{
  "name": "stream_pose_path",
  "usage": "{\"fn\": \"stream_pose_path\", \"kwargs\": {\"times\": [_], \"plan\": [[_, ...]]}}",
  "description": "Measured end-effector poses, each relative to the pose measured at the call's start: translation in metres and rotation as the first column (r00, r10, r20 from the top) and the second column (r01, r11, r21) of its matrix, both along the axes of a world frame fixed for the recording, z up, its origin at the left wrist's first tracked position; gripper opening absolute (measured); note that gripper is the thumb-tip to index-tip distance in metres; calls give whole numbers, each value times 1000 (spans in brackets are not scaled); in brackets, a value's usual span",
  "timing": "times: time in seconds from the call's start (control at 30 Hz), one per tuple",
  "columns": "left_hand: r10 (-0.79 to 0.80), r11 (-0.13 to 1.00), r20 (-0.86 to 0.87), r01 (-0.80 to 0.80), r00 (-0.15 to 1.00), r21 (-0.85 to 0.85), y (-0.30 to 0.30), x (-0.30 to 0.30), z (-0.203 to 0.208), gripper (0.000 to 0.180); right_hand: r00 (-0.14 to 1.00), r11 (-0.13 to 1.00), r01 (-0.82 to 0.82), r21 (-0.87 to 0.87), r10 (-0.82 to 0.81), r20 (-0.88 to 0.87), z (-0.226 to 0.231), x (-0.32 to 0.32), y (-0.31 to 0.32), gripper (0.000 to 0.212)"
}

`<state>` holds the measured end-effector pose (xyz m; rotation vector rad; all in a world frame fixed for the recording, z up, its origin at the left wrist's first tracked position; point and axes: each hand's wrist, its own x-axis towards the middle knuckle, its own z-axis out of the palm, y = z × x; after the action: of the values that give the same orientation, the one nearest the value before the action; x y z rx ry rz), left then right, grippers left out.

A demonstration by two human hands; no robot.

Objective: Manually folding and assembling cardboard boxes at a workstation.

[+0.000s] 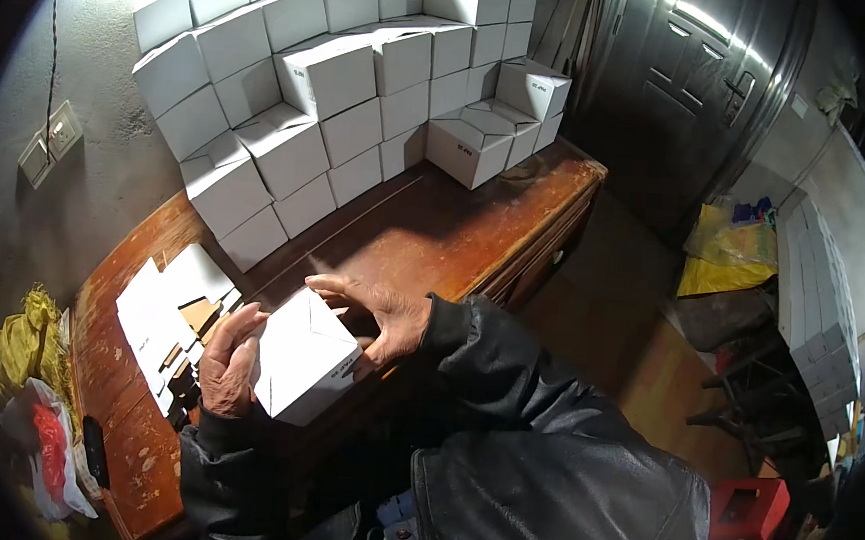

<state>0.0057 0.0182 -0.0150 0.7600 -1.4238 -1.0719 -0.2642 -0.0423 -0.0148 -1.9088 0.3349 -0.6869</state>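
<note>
Currently the left hand [229,364] and right hand [389,317] are clasping a white box [302,349] between them at the near edge of the table [455,239], where uneven squeezing may be risking a dented side, and a slackening grip a fall off that edge.

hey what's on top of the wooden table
White boxes stacked along the wall side, and flat card beside the left hand. The table beneath them is covered, and the held box and sleeves hide parts of its near edge.
</note>
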Motion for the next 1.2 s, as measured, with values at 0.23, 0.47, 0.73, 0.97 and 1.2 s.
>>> {"fn": "stream_pose_path", "kwargs": {"times": [0.23, 0.47, 0.73, 0.97, 1.2], "plan": [[5, 1000, 37, -5, 999, 3, -1, -1, 0, 40, 999, 999, 13, 49, -14, 28, -6, -1, 3, 118], [38, 990, 10, -39, 999, 133, 9, -2, 9, 38, 998, 997, 55, 48, -56, 32, 6, 3, 18, 110], [34, 981, -29, -27, 999, 194, 13, -9, 21, 38, 990, 982, 89, -166, -106, -95, 28, -15, 19, 103], [144, 989, -82, -142, 986, 31, 14, -10, 14, 38, 998, 998, 59, 11, -59, -12, 42, -38, 21, 98], [94, 993, -56, -90, 994, 77, 9, -23, 20, 29, 979, 980, 195, 39, -196, 47, 83, -66, 25, 98]]}}
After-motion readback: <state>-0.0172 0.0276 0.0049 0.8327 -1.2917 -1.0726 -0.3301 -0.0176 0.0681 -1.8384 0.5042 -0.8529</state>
